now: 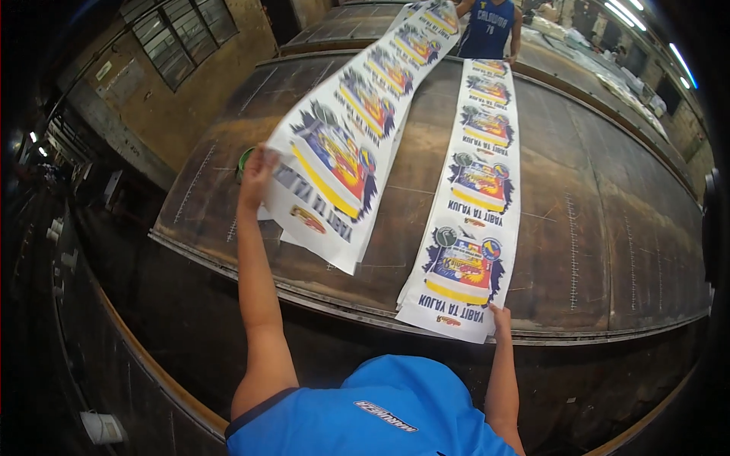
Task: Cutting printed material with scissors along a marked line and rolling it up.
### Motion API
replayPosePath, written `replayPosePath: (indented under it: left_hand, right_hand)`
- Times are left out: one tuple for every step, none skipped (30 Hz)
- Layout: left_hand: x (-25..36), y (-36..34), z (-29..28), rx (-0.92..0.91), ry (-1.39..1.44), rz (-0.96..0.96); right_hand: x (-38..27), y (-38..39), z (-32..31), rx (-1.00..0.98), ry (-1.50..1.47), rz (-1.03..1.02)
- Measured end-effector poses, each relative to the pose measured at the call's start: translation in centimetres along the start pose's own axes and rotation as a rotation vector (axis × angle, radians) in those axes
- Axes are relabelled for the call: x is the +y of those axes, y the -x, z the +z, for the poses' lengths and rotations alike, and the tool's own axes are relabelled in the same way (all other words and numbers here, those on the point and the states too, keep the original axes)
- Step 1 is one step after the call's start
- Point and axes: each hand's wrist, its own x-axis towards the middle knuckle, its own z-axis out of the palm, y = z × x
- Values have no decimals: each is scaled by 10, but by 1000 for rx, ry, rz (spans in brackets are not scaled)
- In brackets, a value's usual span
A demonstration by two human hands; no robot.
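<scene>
My left hand (259, 178) is closed on the left edge of a long white printed sheet strip (384, 171), whose repeated pictures are blue, yellow and red. This strip is raised off the table and slants away to the far middle. On the right, a second printed strip (433, 242) lies along the table, with more sheet edges showing under it. My right hand (499, 319) pinches its near right corner, which hangs slightly past the table's front edge. A co-worker in a dark blue sleeveless shirt (490, 30) stands at the far end, one hand at the raised strip.
A long brown, worn table (555, 213) with white tick marks spans the view. Part of a green round container (245, 161) shows behind my left hand. A white bucket (103, 428) stands at lower left. Heaped material (623, 91) lies on another table at far right.
</scene>
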Motion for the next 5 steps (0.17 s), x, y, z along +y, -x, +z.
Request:
replayPosePath:
  left_hand:
    - [-1,4,-17,7,-11,-15]
    - [-1,8,-30,-24,-32,-72]
    - [-1,10,-47,-59,-57,-127]
    - [-30,13,-67,-27,-232,-127]
    - [-55,25,-110,12,-482,-194]
  right_hand:
    - [-3,3,2,15,-6,-22]
    - [-7,6,0,25,21,-18]
    - [-8,9,0,19,26,-5]
    - [-9,11,0,-13,13,21]
    - [-14,9,11,-77,-4,37]
